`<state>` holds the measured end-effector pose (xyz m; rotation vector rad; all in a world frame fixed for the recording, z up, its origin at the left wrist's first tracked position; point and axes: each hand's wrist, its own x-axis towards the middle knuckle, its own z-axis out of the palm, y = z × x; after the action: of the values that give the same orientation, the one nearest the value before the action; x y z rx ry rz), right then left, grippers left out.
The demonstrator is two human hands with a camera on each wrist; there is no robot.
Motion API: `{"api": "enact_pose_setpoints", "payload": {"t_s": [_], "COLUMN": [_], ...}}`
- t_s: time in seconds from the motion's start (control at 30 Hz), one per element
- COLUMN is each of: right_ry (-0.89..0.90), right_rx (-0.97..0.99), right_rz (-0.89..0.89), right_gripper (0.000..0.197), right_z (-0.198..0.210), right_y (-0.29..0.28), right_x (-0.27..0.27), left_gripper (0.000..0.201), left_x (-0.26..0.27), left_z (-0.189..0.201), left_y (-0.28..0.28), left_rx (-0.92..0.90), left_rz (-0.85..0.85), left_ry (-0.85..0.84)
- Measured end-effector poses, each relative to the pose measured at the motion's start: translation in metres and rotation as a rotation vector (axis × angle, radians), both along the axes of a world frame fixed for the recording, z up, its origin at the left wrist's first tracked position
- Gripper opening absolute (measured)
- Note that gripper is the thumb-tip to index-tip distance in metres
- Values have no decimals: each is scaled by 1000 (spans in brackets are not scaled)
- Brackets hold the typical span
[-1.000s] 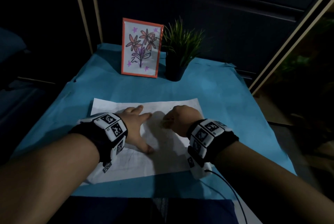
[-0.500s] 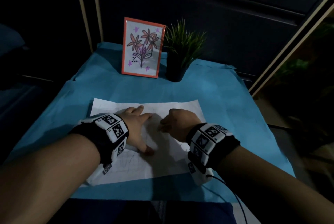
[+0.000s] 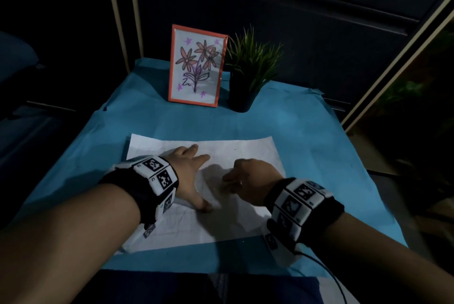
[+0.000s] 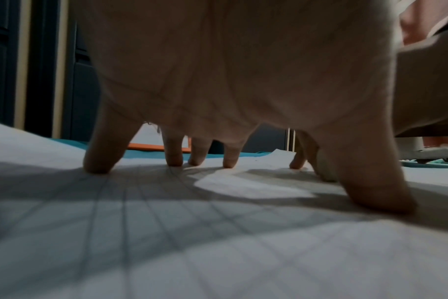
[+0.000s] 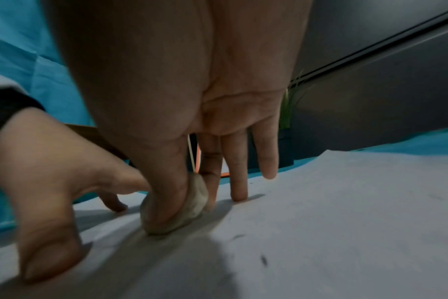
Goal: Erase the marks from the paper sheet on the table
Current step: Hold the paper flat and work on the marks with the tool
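A white paper sheet (image 3: pixel 248 156) lies on the blue table cover, with faint pencil lines (image 4: pixel 146 212) near its front left. My left hand (image 3: pixel 189 176) rests spread on the sheet (image 4: pixel 218 252), fingertips (image 4: pixel 97 165) and thumb pressing it flat. My right hand (image 3: pixel 248 181) is just to its right, pinching a worn grey-white eraser (image 5: pixel 192 204) between thumb and fingers against the paper (image 5: pixel 345 222). The head view hides the eraser under the hand. A few dark specks lie on the sheet near the eraser.
An orange-framed flower drawing (image 3: pixel 196 65) and a small potted plant (image 3: pixel 248 70) stand at the table's back. The blue cover (image 3: pixel 319 146) shows around the sheet. A black cable (image 3: pixel 329 276) trails from the right wrist band. Dark cabinets surround the table.
My right hand has slid a little toward me and to the left over the sheet with the eraser. The left hand stays pressed in place.
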<state>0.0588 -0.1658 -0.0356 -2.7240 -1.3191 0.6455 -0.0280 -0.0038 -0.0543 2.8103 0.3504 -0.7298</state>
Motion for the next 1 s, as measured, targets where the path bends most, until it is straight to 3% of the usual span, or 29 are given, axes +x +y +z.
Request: {"api": "enact_pose_setpoints", "payload": {"t_s": [0.27,0.43,0.6,0.83,1.0], "right_ry": [-7,18,-40,3,-48], "right_rx": [57,-24,63,-49,41], "right_rz": [-47,67,-45,97,-16], "right_gripper": [26,29,30,28,32], "right_z": [9,10,8,6,7], "right_y": [9,-9,6,-14,6], "right_x": [-2,-14,-1,-11,1], "left_gripper": [121,125,124,125,123], "left_x": [-3,-2,-3,-1,0], "left_z": [7,2,4,1,1], "left_y": [-3,-2,-2,-1,0], "left_rx": [-4,10,6,12,17], "left_rz": [17,18,13,13,12], "left_ry": [-6,33,27,41,34]}}
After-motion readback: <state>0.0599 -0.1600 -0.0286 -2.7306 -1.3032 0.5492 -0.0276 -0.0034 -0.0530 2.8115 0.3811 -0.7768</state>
